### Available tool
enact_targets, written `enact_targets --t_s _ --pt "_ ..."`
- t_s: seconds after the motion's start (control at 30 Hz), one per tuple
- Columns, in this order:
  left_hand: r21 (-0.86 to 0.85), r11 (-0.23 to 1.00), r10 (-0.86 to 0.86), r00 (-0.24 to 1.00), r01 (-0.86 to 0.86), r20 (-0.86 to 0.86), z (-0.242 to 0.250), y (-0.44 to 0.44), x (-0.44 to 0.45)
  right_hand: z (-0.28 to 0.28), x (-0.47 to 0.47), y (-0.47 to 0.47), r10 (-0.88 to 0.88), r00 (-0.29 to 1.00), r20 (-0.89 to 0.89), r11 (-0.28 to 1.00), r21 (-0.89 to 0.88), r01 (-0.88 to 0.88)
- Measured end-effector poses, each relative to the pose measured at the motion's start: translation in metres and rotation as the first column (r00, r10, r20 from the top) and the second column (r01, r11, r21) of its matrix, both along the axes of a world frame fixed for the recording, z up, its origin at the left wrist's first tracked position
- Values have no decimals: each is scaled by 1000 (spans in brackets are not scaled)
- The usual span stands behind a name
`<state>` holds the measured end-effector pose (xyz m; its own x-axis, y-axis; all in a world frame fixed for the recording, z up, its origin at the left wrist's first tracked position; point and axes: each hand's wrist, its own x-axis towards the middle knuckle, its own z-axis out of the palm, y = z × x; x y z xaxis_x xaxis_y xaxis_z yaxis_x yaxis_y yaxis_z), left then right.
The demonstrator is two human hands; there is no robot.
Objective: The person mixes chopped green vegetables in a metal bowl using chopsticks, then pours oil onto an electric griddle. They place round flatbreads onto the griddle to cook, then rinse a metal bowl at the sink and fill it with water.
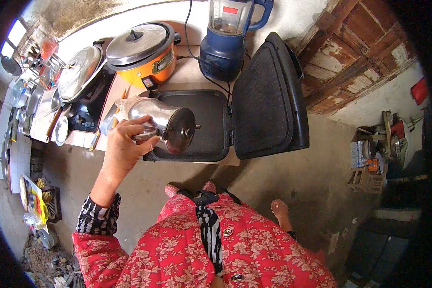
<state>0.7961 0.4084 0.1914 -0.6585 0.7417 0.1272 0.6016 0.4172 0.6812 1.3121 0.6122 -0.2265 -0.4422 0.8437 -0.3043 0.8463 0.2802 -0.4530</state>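
My left hand [130, 144] grips the handle of a lidded stainless steel pot [154, 111], fingers and thumb around the handle. The pot appears tilted, its dark lid facing right, over the left part of the black lower plate [208, 126] of an electric griddle. The griddle's ribbed upper plate [264, 104] stands swung back at the right. Crumpled clear plastic [129, 104] lies by the pot's far end. My right hand [280, 208] hangs low beside my body at the right, away from the counter, fingers curled; nothing can be made out in it.
Behind the griddle stand an orange electric cooker [151, 68] with a metal lid and a blue blender [223, 46], with black cords between them. A lidded wok [81, 73] sits on a black cooktop [86, 117] at the left. A knife [95, 140] lies at the counter's front edge.
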Motion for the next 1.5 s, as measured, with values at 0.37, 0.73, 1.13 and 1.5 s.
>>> enact_targets --t_s 0.37,0.73,1.13,1.5 --pt "20 998 -63 987 67 -149 -2 2 6 -20 11 -1 -24 990 138 999 -43 30" --pt "-9 995 -102 983 102 -151 3 5 14 -19 12 2 -68 995 72 991 -111 76" --pt "-54 989 -148 971 140 -188 9 15 25 -34 20 11 -37 999 36 995 -92 40" --pt "-107 984 -164 961 143 -223 11 26 34 -42 25 25 -5 999 54 999 -50 8"
